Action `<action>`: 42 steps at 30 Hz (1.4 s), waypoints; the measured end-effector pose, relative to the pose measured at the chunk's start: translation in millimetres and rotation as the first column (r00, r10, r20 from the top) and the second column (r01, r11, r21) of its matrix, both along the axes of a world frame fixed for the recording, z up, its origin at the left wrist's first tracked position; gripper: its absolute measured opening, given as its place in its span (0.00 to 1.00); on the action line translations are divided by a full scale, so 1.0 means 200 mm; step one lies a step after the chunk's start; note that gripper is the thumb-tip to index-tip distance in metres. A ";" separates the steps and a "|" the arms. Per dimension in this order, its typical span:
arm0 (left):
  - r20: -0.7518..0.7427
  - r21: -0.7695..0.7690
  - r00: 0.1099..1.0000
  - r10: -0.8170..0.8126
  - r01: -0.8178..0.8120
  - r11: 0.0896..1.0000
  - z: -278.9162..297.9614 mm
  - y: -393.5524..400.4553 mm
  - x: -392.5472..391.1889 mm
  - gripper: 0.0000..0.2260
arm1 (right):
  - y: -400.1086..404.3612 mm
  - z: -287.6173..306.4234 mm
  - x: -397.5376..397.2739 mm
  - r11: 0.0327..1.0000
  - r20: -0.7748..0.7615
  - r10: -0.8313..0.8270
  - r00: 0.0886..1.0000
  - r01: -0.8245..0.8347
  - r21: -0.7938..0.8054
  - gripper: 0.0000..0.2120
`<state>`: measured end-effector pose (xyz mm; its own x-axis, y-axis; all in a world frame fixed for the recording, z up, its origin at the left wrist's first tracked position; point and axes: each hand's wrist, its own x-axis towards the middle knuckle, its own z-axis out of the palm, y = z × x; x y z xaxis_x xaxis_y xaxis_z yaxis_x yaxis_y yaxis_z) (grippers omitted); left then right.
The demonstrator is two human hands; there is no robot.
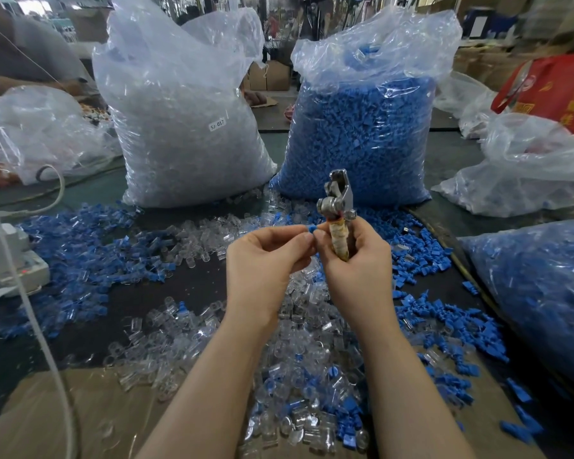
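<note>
My right hand (pixel 352 260) grips a metal plier-like tool (pixel 338 197) by its tape-wrapped handle (pixel 339 240), jaws pointing up. My left hand (pixel 265 256) pinches a small blue plastic piece (pixel 312 228) between thumb and fingertips, right beside the tool's handle and touching my right hand's fingers. Both hands hover above the table's middle. Under them lie several loose clear plastic caps (pixel 193 339) and loose blue plastic pieces (pixel 444 323).
A big bag of clear caps (pixel 186 127) and a big bag of blue pieces (pixel 362 127) stand at the back. Another blue-filled bag (pixel 544 293) lies right. A white device (pixel 10 260) with a tube sits left. Cardboard (pixel 80 419) covers the near edge.
</note>
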<state>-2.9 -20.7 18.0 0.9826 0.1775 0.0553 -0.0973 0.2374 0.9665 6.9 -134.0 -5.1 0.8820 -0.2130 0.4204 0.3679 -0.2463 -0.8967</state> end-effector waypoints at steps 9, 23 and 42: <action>0.071 0.111 0.990 0.124 -0.131 0.985 -0.02 0.00 0.01 0.05 | -0.02 0.02 0.00 0.991 -0.075 0.133 0.988 -0.133 0.004 0.04; 0.168 0.130 0.980 0.107 -0.130 0.983 -0.02 0.05 0.02 0.05 | -0.15 0.04 -0.01 0.905 -0.372 0.313 0.874 -0.393 -0.164 0.09; 0.174 0.155 0.983 0.053 -0.080 0.985 0.00 0.07 0.02 0.03 | -0.14 0.01 -0.01 0.873 -0.346 0.233 0.909 -0.352 -0.337 0.07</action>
